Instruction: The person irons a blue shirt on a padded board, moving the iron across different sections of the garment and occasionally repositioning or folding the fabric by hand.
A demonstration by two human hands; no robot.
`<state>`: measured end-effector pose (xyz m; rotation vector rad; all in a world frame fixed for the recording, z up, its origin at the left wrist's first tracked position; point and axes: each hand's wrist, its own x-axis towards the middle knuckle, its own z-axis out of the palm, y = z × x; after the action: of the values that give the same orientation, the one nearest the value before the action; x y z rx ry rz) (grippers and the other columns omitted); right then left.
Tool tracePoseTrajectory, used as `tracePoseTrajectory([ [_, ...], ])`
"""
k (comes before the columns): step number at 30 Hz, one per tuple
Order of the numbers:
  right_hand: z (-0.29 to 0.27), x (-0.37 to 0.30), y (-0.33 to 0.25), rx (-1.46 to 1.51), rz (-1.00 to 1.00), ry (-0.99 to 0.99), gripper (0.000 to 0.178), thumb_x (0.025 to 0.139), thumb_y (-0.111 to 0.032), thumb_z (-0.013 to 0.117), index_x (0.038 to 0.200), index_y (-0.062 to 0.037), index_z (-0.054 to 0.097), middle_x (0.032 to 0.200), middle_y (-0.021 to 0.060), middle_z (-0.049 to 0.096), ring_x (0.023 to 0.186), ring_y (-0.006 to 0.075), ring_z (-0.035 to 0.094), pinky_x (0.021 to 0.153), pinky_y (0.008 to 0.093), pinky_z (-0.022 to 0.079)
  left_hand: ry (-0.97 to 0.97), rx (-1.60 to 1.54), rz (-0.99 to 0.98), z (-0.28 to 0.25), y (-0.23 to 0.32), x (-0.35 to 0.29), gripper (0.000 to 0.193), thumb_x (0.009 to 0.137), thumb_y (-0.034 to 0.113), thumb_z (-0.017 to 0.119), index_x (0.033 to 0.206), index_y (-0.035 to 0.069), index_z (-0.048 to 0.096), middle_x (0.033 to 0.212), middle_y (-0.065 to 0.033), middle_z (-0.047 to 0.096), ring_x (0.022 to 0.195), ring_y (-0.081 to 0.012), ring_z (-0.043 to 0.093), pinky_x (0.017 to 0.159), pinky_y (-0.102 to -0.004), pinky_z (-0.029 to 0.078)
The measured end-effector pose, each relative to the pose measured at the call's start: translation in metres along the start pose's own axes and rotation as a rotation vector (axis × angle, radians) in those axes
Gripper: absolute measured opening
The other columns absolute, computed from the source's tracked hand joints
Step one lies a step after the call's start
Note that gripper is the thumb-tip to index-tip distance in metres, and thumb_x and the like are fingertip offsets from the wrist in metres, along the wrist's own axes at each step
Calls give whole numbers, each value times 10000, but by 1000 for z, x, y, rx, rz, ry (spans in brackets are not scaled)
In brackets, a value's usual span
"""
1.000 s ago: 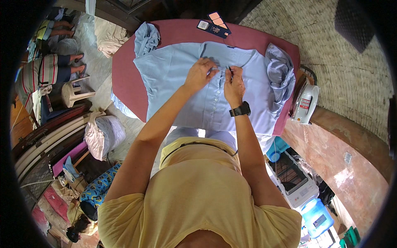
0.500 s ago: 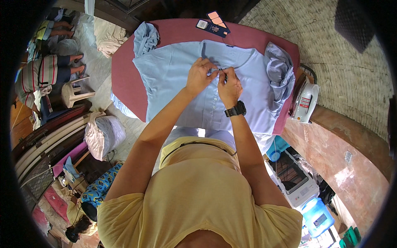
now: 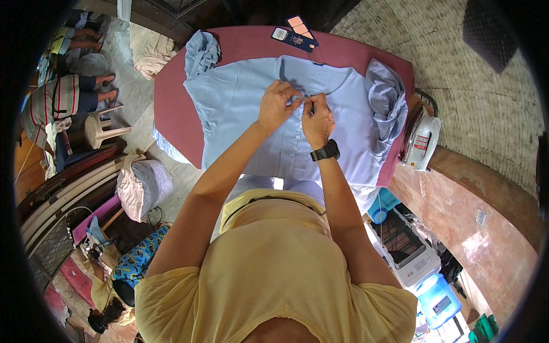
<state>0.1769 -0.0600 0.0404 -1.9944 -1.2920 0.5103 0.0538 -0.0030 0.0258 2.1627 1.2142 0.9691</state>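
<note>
A light blue garment with a buttoned front (image 3: 240, 94), looking like a shirt, lies spread on a maroon padded board (image 3: 174, 114). Its sleeves are bunched at the two far corners. My left hand (image 3: 277, 104) pinches the front opening just below the neckline, thumb and fingers together. Close beside it my right hand (image 3: 318, 121), with a black watch on the wrist, pinches the same opening. A bit of blue cloth stretches between the fingertips. Something small and dark shows at the right fingers, too small to name. Dark hang tags (image 3: 294, 37) with pale orange panels lie beyond the neckline.
A white iron (image 3: 421, 142) stands at the board's right end. On the left are a beige plastic stool (image 3: 103, 130), a wrapped bundle (image 3: 151, 186) and pale cloth (image 3: 150, 50) on the floor. Other people work at the far left and lower left. A blue water jug (image 3: 439, 300) stands lower right.
Both hands stay in nearly the same place, with small finger movements. Dark thread-like strands between the fingertips no longer show; light blue cloth is seen there now.
</note>
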Motion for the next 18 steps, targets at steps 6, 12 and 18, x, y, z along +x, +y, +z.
tracePoseTrajectory([
  [6,-1,9,16,209,10,246,90,919,-122,613,929,-58,550,761,122,648,657,281,637,601,399,480,-30,-113,-15,0,-4,1,224,756,96,741,962,42,671,939,-106,600,909,-327,561,832,-407,475],
  [12,-14,23,42,450,28,245,135,951,-86,578,1056,-5,550,844,112,622,704,193,572,667,335,473,183,-111,-107,-45,-20,-7,361,815,4,677,1162,42,585,1220,-163,509,1084,-350,553,957,-386,456],
  [18,41,3,-44,393,-189,-311,176,895,-40,626,1071,-24,639,832,113,682,697,190,639,650,325,502,551,-28,-526,-138,-76,-72,264,899,76,655,1150,38,584,1142,-123,513,1009,-248,547,864,-335,463],
])
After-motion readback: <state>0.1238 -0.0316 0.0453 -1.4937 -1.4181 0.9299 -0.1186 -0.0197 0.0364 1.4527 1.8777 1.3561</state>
